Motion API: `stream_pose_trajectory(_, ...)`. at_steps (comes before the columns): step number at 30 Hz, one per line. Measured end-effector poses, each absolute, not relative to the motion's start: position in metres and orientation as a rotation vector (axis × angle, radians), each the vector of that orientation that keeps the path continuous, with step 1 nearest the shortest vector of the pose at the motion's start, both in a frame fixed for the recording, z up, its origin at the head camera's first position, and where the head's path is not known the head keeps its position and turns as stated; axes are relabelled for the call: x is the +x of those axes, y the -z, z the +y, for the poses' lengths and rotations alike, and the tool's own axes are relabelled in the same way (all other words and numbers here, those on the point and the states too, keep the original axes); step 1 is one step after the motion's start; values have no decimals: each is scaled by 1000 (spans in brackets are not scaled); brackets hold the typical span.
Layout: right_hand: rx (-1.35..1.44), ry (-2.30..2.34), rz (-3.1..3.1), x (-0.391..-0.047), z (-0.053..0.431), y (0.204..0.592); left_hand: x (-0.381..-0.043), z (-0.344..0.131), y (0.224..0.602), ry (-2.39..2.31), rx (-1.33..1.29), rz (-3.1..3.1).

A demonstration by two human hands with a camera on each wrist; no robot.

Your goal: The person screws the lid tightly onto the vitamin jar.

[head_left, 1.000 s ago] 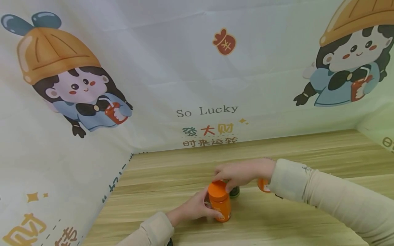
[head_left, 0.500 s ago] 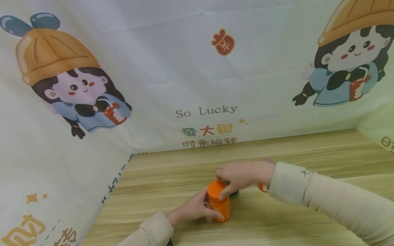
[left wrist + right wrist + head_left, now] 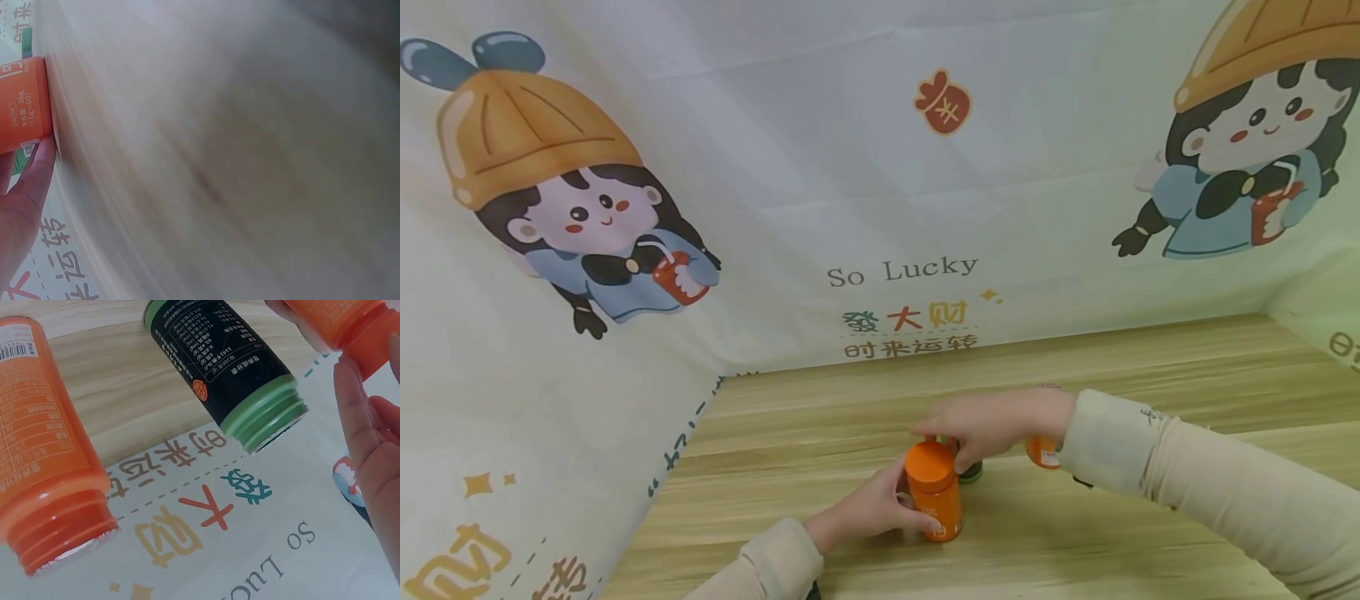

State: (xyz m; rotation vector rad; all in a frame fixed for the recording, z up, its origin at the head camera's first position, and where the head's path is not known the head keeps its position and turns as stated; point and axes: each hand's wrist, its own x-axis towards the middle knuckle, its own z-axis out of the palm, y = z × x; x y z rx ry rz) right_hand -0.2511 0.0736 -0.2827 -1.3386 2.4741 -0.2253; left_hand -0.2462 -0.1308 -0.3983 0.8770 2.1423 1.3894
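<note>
Standing upright on the wooden bench [image 3: 1075,550], an orange bottle [image 3: 934,502] was held by both hands. The left hand [image 3: 872,507] gripped its body from the person's left, fingers curled round the label; in the left wrist view a thumb lay against the base of the bottle [image 3: 24,105], and the rest of that view was blurred. The right hand [image 3: 981,425] reached in from the right, its fingertips curled on the orange cap [image 3: 929,467] at the far edge.

Just behind the held bottle stood a black bottle [image 3: 972,472] with a green neck, mostly hidden by the right hand. The right wrist view showed it uncapped, its green thread bare [image 3: 262,419]. A second orange bottle [image 3: 1042,452] stood to the right of it, partly behind the right wrist; in the right wrist view it too was uncapped [image 3: 50,456], its bare thread showing.

A printed cloth [image 3: 880,167] with cartoon figures and the words "So Lucky" formed the back and side walls round the bench.
</note>
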Motion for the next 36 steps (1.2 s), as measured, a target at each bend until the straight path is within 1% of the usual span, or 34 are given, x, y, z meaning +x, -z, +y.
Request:
stream_pose_trajectory(6, -1358, 164, 2493, -250, 75, 283, -246, -130, 398, -1381, 878, 2152)
stream_pose_trajectory(12, -1354, 201, 2537, -250, 74, 287, -246, -131, 398, -1372, 871, 2164)
stream_pose_trajectory(20, -1172, 180, 2666, -248, 69, 293, -245, -131, 396, -1384, 878, 2138)
stream_pose_trajectory(24, -1134, 181, 2714, -247, 67, 297, -245, -131, 397, -1391, 877, 2136)
stream_pose_trajectory(30, -1045, 300, 2670, -248, 69, 295, -245, -131, 396, -1384, 873, 2134)
stream_pose_trajectory(33, -1079, 378, 2597, -249, 72, 292, -245, -131, 396, -1381, 872, 2131)
stream_pose_trajectory(36, -1214, 391, 2531, -251, 74, 290, -245, -131, 396, -1386, 872, 2126)
